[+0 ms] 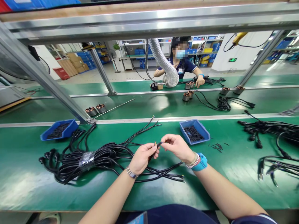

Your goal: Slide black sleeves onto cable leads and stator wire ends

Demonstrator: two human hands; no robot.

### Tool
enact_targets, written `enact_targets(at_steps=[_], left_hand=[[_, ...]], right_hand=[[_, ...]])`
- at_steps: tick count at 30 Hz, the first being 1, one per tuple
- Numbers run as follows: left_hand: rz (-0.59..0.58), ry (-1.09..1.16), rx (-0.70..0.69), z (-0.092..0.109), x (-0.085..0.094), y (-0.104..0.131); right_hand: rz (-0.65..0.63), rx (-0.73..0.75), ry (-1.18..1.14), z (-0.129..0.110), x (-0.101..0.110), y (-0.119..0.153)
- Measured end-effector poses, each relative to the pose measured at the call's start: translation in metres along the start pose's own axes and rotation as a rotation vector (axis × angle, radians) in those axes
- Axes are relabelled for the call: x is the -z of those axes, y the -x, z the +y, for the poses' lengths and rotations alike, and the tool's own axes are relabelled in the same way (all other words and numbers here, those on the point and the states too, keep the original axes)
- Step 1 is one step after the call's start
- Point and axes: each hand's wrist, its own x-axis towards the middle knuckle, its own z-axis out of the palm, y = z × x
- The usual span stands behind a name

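My left hand [142,158] is closed around the end of a black cable [159,144], where thin coloured wires stick out past the fingertips. Just beside it, my right hand [177,147] pinches at the tip of one dark wire; whether a small black sleeve is also between those fingers I cannot make out. A bundle of black cables [105,155], bound with clear tape [86,160], lies under and left of my left hand. Beyond my right hand stands a blue bin [205,132] of short black tubes [192,133].
Loose black tubes [217,147] lie right of the bin. A second blue bin [74,126] stands at left. More black cables [277,130] cover the right side. Metal posts [100,68] and copper-wound motor cores [91,111] are farther back. A masked co-worker [187,67] works across the bench.
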Motion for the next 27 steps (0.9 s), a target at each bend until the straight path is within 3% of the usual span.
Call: enact_targets(at_steps=[4, 7, 10, 13, 15, 17, 19, 22, 27], left_hand=[[-0.102, -0.241, 0.023, -0.005, 0.003, 0.007], [-0.241, -0.519, -0.039, -0.002, 0.006, 0.012], [-0.157, -0.64, -0.122, 0.005, 0.007, 0.011], [-0.039, -0.659, -0.141, 0.009, 0.006, 0.006], [-0.053, -0.648, -0.165, 0.01, 0.005, 0.002], [-0.089, -0.596, -0.162, 0.009, 0.004, -0.001], [-0.08, -0.537, -0.122, 0.008, 0.003, -0.003], [-0.021, -0.505, -0.08, 0.006, 0.001, -0.005], [0.002, -0.466, -0.066, 0.004, -0.001, -0.006]], right_hand=[[-0.108, 0.054, 0.23, 0.004, 0.013, 0.013], [-0.384, 0.176, 0.419, 0.008, 0.023, 0.027], [-0.586, 0.276, 0.59, 0.009, 0.028, 0.04], [-0.675, 0.324, 0.724, 0.002, 0.043, 0.04], [-0.608, 0.294, 0.781, -0.004, 0.065, 0.029], [-0.328, 0.176, 0.899, -0.005, 0.095, 0.01], [0.004, -0.05, 1.125, 0.002, 0.123, -0.01], [0.074, -0.158, 1.203, 0.025, 0.145, -0.035], [0.08, -0.16, 1.208, 0.055, 0.141, -0.047]])
